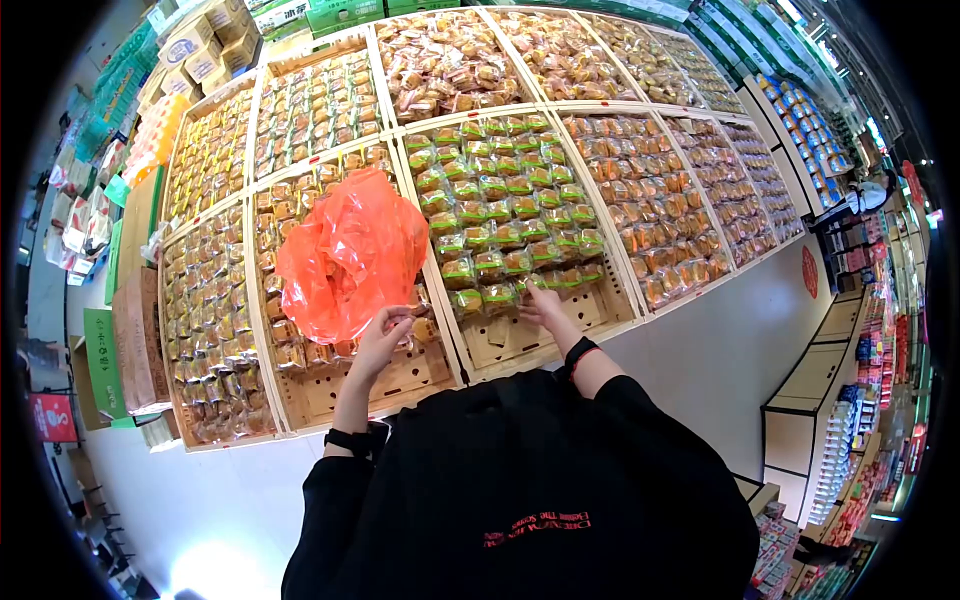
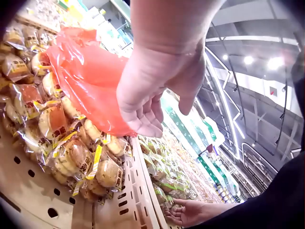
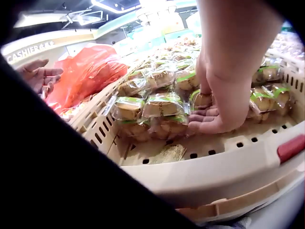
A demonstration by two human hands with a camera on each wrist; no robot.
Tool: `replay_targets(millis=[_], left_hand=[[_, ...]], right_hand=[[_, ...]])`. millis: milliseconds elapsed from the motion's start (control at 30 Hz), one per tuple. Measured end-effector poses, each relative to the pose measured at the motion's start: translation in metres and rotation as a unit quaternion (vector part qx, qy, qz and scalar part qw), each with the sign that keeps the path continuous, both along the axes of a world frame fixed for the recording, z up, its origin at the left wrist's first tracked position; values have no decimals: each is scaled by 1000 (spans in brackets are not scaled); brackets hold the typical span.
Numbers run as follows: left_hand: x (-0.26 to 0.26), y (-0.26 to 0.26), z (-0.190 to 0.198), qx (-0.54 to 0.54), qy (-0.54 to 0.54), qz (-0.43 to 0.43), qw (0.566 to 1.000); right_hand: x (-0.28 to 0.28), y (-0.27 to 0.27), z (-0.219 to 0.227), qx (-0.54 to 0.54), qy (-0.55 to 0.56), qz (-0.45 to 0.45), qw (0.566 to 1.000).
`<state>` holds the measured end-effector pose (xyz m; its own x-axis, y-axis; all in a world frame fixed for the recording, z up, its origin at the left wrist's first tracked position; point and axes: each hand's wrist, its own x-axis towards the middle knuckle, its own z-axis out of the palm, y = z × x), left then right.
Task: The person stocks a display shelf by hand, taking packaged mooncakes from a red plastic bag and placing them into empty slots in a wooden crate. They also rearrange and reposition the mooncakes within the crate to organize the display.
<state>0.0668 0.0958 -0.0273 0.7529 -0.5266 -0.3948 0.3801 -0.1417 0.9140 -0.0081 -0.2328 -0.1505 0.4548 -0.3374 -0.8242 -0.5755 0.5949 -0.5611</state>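
Note:
My left hand, its fingers loosely curled, hangs beside a red plastic bag. No object shows between those fingers in the left wrist view. The bag lies bunched over a crate of wrapped cakes with yellow labels. My right hand reaches into the neighbouring crate, down at the front row of small wrapped cakes with green labels. Its thumb and fingers pinch one wrapped cake near the right end of that row. The far side of this cake is hidden.
Pale crates of wrapped cakes spread around and behind, split by raised rims. Cardboard boxes stack at the back left, and a green box stands at the left side. Beyond the pale floor on the right are store shelves.

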Motion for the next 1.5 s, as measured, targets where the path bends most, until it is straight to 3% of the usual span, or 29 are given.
replay_targets(millis=[33, 133, 233, 267, 333, 400, 467, 500, 567, 700, 800, 933, 1000, 1033, 1100, 1133, 1200, 1267, 1333, 1400, 1433, 1500], left_hand=[[-1, 1, -2, 3, 0, 1, 1000], [4, 9, -7, 22, -46, 54, 997], [15, 11, -8, -20, -132, 268, 954], [26, 16, -15, -7, -183, 287, 940], [52, 25, -29, 29, -258, 327, 909], [84, 39, -49, 63, -291, 320, 899], [106, 45, -54, 176, -304, 233, 907], [116, 50, -63, 176, -306, 237, 905], [133, 63, -76, 312, -516, 172, 779], [138, 74, -72, 387, -438, 85, 807], [128, 64, -48, 433, -363, 87, 820], [127, 64, -55, 424, -407, 114, 801], [118, 58, -42, 426, -536, 177, 708], [116, 56, -38, 423, -537, 175, 708], [111, 47, -28, 273, -566, 215, 748], [103, 37, -15, 264, -566, 209, 752], [78, 10, 19, 135, -487, 213, 836], [58, -15, 32, 91, -489, 175, 850], [36, -41, 50, 62, -438, 48, 895], [21, -62, 45, 55, -519, -23, 852], [13, -71, 43, 36, -498, -30, 866], [6, -84, 42, 11, -474, -44, 879]], right_hand=[[0, -2, 5, -16, 38, 50, 998], [-2, 1, 20, -38, 45, 81, 995], [4, 1, 1, -58, 14, 30, 998], [5, -5, -14, -44, -3, 30, 999], [5, -5, 3, -48, 10, 69, 996], [2, -15, 6, -27, 44, 134, 990], [-6, -8, 30, -21, 23, 171, 985], [-10, -10, 33, -38, 56, 190, 979], [-22, -18, 29, -56, 87, 208, 973], [-46, -16, 23, -43, 48, 228, 972], [-53, -6, 41, -66, 6, 244, 968], [-43, 9, 61, -111, -37, 292, 949], [-32, 15, 72, -117, -53, 288, 949], [-27, 18, 76, -130, -95, 297, 941], [-18, 26, 85, -145, -163, 317, 923], [-12, 32, 92, -150, -190, 326, 914], [1, 51, 110, -201, -258, 373, 868], [11, 73, 132, -225, -304, 410, 830], [15, 92, 162, -191, -348, 435, 808], [20, 101, 157, -100, -391, 396, 825], [15, 100, 165, -75, -349, 346, 868], [9, 88, 165, -76, -337, 323, 881]])
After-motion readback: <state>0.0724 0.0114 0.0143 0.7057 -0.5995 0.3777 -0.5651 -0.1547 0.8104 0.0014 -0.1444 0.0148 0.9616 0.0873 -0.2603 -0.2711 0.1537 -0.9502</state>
